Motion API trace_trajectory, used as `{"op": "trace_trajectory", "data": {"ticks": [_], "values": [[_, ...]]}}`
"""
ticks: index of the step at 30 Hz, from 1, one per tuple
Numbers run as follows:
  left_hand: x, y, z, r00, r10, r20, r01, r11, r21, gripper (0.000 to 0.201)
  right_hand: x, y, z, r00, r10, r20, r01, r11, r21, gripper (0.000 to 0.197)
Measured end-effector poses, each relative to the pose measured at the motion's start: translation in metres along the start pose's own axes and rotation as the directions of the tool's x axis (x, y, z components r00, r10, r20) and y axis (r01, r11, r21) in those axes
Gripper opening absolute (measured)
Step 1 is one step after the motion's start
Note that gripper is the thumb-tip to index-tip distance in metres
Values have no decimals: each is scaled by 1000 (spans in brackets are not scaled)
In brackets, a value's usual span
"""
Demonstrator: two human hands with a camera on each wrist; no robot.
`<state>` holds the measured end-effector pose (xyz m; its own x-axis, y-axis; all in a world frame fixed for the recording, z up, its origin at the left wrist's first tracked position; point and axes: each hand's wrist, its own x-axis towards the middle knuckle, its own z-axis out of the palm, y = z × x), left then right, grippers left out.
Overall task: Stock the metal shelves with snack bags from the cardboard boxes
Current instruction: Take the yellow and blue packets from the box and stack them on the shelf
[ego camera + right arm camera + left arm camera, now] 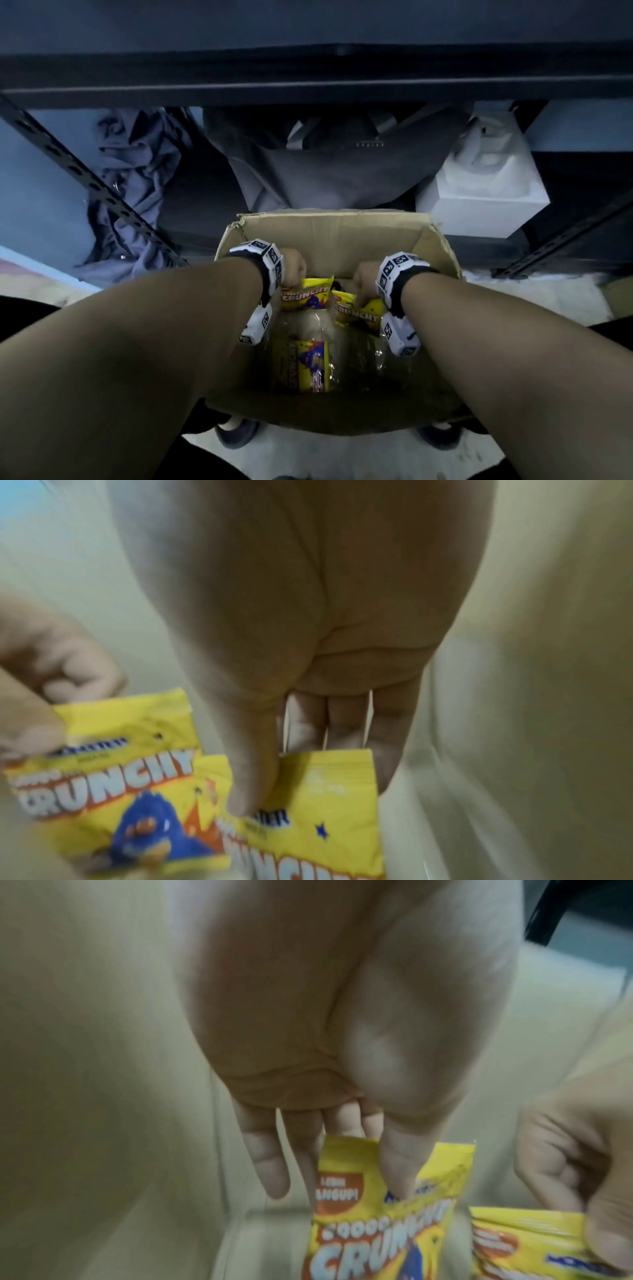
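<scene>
Both forearms reach down into the open cardboard box [346, 236], each hand lifting one yellow snack bag.

Left to right: the left hand [293, 265] pinches the top edge of the left snack bag [307, 294], thumb in front, fingers [268, 1161] behind; the right hand [364, 281] pinches the right snack bag [356, 313] likewise by its top seam. Both bags hang near the box's far wall, above a third yellow bag [311, 365] and clear wrapping on its floor. The step in hand appears to be picking from the box; next, both bags must be raised clear of its rim and carried forward to the metal shelf [308, 85], whose lower level holds a dark bag [325, 171] and a white box [486, 195].
</scene>
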<state>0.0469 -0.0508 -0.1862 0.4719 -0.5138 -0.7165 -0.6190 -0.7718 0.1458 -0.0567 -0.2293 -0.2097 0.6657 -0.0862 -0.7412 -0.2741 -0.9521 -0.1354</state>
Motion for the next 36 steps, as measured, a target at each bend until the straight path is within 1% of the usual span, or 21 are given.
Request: {"op": "trace_trajectory", "data": {"ticks": [1,4,7,9,13,16,19,23,25,27,29,32,36], "values": [[-3,-1,-11,1000,23,-16,-24,999,-28,8,-7,-1,-11,1000,-6,13,6,1000,-15,37],[-23,-1,-47,995,56,-83,-60,997,-51,12,-35,-1,-48,998,-49,-43,50,999,12,26],[-52,1,-81,971,66,-229,-61,998,30,15,-75,-3,-84,992,-73,-99,71,997,-19,29],[-75,1,-103,955,97,-279,-86,995,52,15,-100,-1,-110,985,-70,-160,72,997,8,28],[-125,5,-144,931,156,-329,-124,986,115,13,-147,-6,-157,956,-67,-285,82,996,42,24],[-161,9,-172,916,189,-354,-130,974,184,14,-183,-15,-187,946,-97,-309,102,995,2,19],[-197,10,-200,897,220,-382,-156,969,192,13,-214,-22,-214,937,-120,-328,113,993,-40,18],[-236,11,-238,865,287,-412,-255,958,131,13,-251,-27,-252,929,-175,-326,149,983,-104,18],[-249,12,-256,841,302,-450,-298,951,80,10,-265,-26,-270,923,-199,-329,179,980,-91,15],[-255,12,-274,820,303,-487,-340,940,12,7,-277,-21,-289,905,-222,-364,214,975,-63,13],[-256,12,-291,790,281,-545,-369,928,-57,7,-283,-14,-308,865,-246,-438,252,967,-45,11],[-252,11,-312,755,225,-616,-379,916,-130,9,-287,0,-329,810,-230,-539,290,957,27,8],[-235,9,-334,761,158,-630,-349,917,-192,7,-283,16,-349,771,-171,-614,292,951,102,4]]}}
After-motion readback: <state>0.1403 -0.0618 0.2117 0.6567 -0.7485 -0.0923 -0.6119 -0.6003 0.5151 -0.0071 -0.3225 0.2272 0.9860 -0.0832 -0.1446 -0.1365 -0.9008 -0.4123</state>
